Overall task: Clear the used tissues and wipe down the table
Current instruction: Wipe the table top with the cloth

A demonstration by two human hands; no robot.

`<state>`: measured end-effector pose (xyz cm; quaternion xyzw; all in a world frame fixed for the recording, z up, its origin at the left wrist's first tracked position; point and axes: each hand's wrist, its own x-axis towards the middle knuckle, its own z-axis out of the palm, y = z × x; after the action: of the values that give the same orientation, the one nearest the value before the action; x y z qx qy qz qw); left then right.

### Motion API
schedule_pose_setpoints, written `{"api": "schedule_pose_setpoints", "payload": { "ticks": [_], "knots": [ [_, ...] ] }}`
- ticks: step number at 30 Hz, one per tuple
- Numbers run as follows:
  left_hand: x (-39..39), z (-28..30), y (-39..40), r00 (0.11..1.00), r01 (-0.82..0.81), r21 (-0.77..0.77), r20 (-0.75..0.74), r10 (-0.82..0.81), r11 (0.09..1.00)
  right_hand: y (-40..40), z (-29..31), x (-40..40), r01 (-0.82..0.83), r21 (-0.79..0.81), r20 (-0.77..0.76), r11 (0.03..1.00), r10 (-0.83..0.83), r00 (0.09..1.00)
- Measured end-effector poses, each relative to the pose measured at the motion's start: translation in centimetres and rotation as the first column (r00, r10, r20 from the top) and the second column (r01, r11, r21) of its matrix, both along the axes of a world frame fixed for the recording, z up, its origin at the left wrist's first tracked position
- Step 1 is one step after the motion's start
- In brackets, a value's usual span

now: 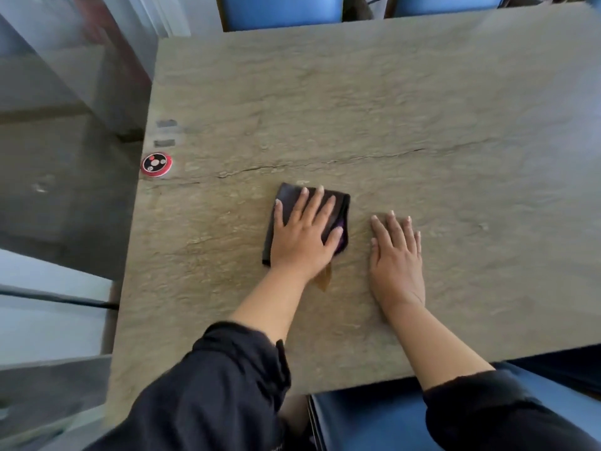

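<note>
**Both hands flat on the stone-look worktop, the left one on the cloth**

The left hand (302, 232) lies spread on a dark folded cloth (286, 203), fingers straight and fanned apart, palm pressing the fabric down onto the worktop (390, 109). The thumb reaches over the cloth's right edge, where a bit of purple shows. Nothing is pinched or curled round; it is a flat press. The right hand (396, 255) rests just beside it, also flat, fingers straight and close together, palm down on the bare surface and touching no object. The two hands are apart, with a strip of worktop between them.

A small brown tab or scrap (325, 278) pokes out from under the left wrist at the cloth's near edge; what it is I cannot tell. Both forearms come out of dark sleeves (227, 369) pushed up from the wrists.

The cloth sits near the middle of the worktop, a little toward the near side. A long dark crack-like line (325, 162) runs across the surface just beyond it. By the left edge sits a round red and black call button (156, 163), with two small grey labels (166, 133) just past it. Blue chair seats show at the far side (279, 8) and below the near edge (367, 421). No tissues are in view on the surface.
</note>
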<state>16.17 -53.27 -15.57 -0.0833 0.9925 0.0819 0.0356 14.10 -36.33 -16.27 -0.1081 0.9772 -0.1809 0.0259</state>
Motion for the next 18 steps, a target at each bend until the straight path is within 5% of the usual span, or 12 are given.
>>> {"api": "schedule_pose_setpoints", "payload": {
  "ticks": [5, 11, 18],
  "knots": [
    [5.8, -0.2, 0.5, 0.998, 0.061, -0.042, -0.022, -0.062, 0.997, 1.9, 0.7, -0.2, -0.074, 0.026, -0.036, 0.997, 0.075, 0.997],
    [-3.2, -0.2, -1.9, 0.996, -0.088, -0.047, 0.011, 0.089, 0.995, 2.0, 0.4, -0.6, 0.098, 0.126, 0.04, 0.987, -0.104, 0.994],
    [-5.1, -0.3, 1.0, 0.998, 0.045, 0.013, -0.049, -0.044, 0.999, 2.2, -0.2, -1.0, 0.094, 0.074, 0.007, 0.993, -0.095, 0.995]
  ]
}}
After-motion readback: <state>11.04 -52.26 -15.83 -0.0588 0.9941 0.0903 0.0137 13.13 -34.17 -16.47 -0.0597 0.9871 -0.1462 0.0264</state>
